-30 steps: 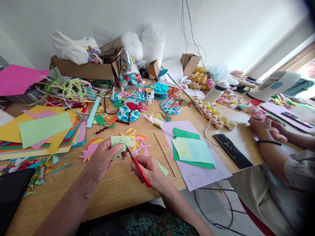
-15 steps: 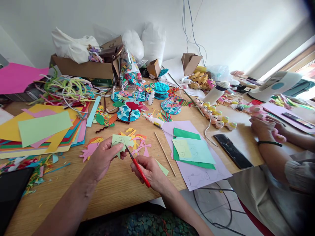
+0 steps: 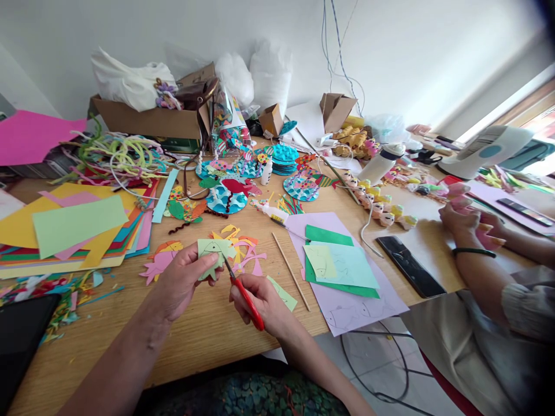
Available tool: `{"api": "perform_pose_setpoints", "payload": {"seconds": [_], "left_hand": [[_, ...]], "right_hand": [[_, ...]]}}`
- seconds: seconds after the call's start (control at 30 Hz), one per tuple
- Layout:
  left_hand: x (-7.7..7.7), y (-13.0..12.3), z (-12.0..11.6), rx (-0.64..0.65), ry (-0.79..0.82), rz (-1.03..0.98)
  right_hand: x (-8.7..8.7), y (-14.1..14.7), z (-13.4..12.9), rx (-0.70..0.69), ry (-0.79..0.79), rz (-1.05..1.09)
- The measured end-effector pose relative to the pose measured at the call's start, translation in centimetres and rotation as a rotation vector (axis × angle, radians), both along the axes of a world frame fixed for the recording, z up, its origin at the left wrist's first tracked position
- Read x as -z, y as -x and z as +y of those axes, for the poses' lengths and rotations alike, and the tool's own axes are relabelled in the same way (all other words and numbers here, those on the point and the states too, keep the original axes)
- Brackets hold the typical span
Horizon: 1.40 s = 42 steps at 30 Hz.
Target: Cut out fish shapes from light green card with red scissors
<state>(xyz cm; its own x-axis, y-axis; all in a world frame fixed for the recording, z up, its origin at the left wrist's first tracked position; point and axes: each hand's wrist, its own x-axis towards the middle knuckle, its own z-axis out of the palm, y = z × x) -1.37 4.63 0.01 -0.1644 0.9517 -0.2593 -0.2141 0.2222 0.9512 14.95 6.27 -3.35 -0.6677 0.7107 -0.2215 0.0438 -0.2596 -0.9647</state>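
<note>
My left hand (image 3: 184,277) pinches a piece of light green paper (image 3: 207,247) with a fish drawn on it, thumb on top. In my right hand (image 3: 262,300) is a pair of scissors with red handles (image 3: 251,306), its blades meeting the paper's right edge. Behind the paper lie yellow, orange and pink paper scraps (image 3: 249,254). A pink paper fish (image 3: 158,267) lies just left of my left hand. Beside my right hand rests another green paper piece (image 3: 282,293) with pencil lines.
A wooden stick (image 3: 291,271) and a purple sheet (image 3: 338,312) under drawn-on papers lie to the right. Further right are a phone (image 3: 410,266) and a co-worker's hands (image 3: 466,225) holding pink pieces. Coloured paper sheets (image 3: 80,222) and a black device (image 3: 23,335) are at left.
The scissor handles have spread apart slightly in my right hand. The paper and my left hand have barely moved. The co-worker's hands shifted a little with the pink pieces.
</note>
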Motion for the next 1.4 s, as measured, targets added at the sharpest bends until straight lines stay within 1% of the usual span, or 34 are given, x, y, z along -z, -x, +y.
{"api": "perform_pose_setpoints", "payload": {"seconds": [0.13, 0.43, 0.77, 1.17, 1.4], "left_hand": [[-0.03, -0.37, 0.04, 0.007, 0.004, -0.007], [0.04, -0.62, 0.24, 0.029, 0.007, 0.008], [0.23, -1.03, 0.32, 0.007, 0.02, -0.005], [0.21, -1.04, 0.17, 0.013, 0.008, -0.032], [0.2, -1.09, 0.23, 0.016, 0.018, -0.034]], "right_hand": [[0.36, 0.17, 0.05, 0.008, 0.036, 0.05], [0.58, 0.35, 0.07, 0.019, 0.017, 0.085], [0.43, 0.62, -0.19, 0.075, 0.033, 0.061], [0.46, 0.66, -0.26, 0.083, 0.057, 0.052], [0.75, 0.62, -0.23, 0.087, 0.078, 0.082]]}}
